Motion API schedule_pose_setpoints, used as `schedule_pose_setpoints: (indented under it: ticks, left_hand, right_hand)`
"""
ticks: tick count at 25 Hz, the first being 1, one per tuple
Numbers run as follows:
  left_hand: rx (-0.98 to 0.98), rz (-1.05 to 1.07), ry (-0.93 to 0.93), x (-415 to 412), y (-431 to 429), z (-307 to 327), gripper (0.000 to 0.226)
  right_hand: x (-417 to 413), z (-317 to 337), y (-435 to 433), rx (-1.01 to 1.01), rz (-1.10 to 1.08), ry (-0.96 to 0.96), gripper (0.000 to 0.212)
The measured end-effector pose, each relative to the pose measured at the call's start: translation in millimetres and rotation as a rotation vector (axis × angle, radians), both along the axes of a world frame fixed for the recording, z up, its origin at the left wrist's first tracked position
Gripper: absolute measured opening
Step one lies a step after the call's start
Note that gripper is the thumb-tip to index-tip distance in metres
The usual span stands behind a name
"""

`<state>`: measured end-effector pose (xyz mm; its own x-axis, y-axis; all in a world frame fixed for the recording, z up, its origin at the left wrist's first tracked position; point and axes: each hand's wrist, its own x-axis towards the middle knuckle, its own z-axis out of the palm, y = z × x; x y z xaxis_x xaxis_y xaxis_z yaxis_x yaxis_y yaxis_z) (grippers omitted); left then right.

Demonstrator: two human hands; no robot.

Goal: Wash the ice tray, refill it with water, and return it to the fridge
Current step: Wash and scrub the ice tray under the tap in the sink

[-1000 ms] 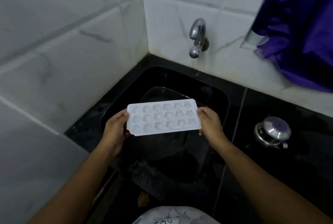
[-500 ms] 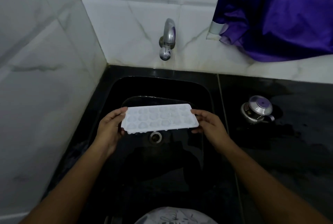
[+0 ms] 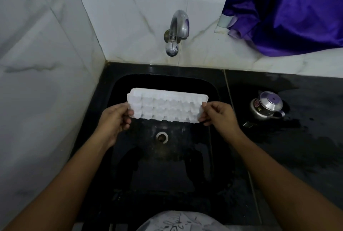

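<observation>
Ice tray (image 3: 165, 107) tipped underside-up over the empty sink (image 3: 213, 89); both hands' fingers (image 3: 205, 118) clamped on its ends.

You stood at corner: white marble-tiled walls (image 3: 46, 63), black stone bench (image 3: 297, 147), purple cloth (image 3: 287, 8) hung right, light dim.

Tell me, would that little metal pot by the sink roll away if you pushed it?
Probably not. The pot stands upright on the counter, so it would more likely slide than roll. The counter looks wet around it, so it may slide easily. It looks thin and shiny, so it is probably light, though I cannot see inside.
</observation>
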<state>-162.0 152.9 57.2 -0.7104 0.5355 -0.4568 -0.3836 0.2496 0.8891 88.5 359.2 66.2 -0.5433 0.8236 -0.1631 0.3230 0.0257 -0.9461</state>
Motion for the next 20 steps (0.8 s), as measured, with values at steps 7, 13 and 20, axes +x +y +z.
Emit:
schedule_pose_setpoints:
  ticks: [7, 13, 20]
  left_hand:
    - [-0.038, -0.071, 0.220, -14, 12, 21, 0.017]
    - [-0.111, -0.141, 0.231, -23, 15, 22, 0.013]
    - [0.032, -0.051, 0.062, -6, 8, 9, 0.021]
  right_hand:
    - [-20, 20, 20, 0.082, -0.050, -0.064, 0.047]
    - [-26, 26, 31, 0.033, -0.016, -0.176, 0.041]
    - [0, 6, 21, -0.351, 0.014, 0.058, 0.020]
